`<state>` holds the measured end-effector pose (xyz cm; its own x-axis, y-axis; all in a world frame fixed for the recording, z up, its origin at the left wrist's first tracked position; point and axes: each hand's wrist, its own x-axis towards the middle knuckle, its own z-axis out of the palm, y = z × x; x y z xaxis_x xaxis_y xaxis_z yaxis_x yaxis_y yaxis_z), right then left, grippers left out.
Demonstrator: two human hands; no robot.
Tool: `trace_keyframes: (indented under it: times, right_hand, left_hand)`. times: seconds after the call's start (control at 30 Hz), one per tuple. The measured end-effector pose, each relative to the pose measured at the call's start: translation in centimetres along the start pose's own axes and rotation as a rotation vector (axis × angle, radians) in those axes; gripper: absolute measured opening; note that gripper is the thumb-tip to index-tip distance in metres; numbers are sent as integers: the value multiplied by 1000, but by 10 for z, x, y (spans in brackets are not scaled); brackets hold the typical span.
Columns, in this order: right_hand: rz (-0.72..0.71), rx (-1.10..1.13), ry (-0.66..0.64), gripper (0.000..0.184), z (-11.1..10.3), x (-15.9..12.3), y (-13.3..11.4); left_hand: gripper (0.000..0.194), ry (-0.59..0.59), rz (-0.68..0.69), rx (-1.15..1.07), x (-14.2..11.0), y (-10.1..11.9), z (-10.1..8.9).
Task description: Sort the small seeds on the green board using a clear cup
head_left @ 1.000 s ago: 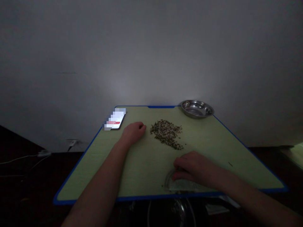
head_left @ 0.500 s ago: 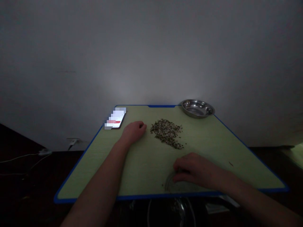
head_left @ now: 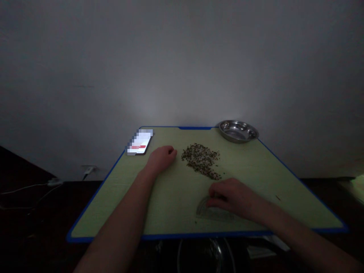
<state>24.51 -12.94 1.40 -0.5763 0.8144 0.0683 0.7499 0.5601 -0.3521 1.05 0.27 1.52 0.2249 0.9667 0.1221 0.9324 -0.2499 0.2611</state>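
My right hand (head_left: 231,197) presses its flattened fingers on the clear protractor (head_left: 212,211), seed pile (head_left: 201,161) just beyond them, left hand (head_left: 160,158) loosely curled beside it; sweeping seeds calls for steady sliding.

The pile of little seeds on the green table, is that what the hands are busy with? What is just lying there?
In use:
- dark pile of small seeds
- clear plastic half-round protractor, under the right hand
- left hand, curled beside the pile

Lying about:
- round shiny metal bowl, far corner
- lit phone
- green blue-edged table
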Motion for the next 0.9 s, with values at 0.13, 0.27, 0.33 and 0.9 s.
trace_keyframes:
  times: [0.13, 0.27, 0.33, 0.9]
  right_hand:
    - [-65, -45, -7, 20, 6, 11, -6]
    - [-132, -36, -37, 21, 9, 11, -10]
    - [-150, -27, -48, 21, 9, 9, -12]
    - [-44, 125, -99, 19, -4, -6, -21]
  left_hand:
    - [37, -1, -2, 5, 0, -1, 0]
    - [38, 8, 4, 20, 0, -1, 1]
    - [38, 7, 3, 19, 0, 0, 0]
    - [38, -2, 3, 20, 0, -1, 0]
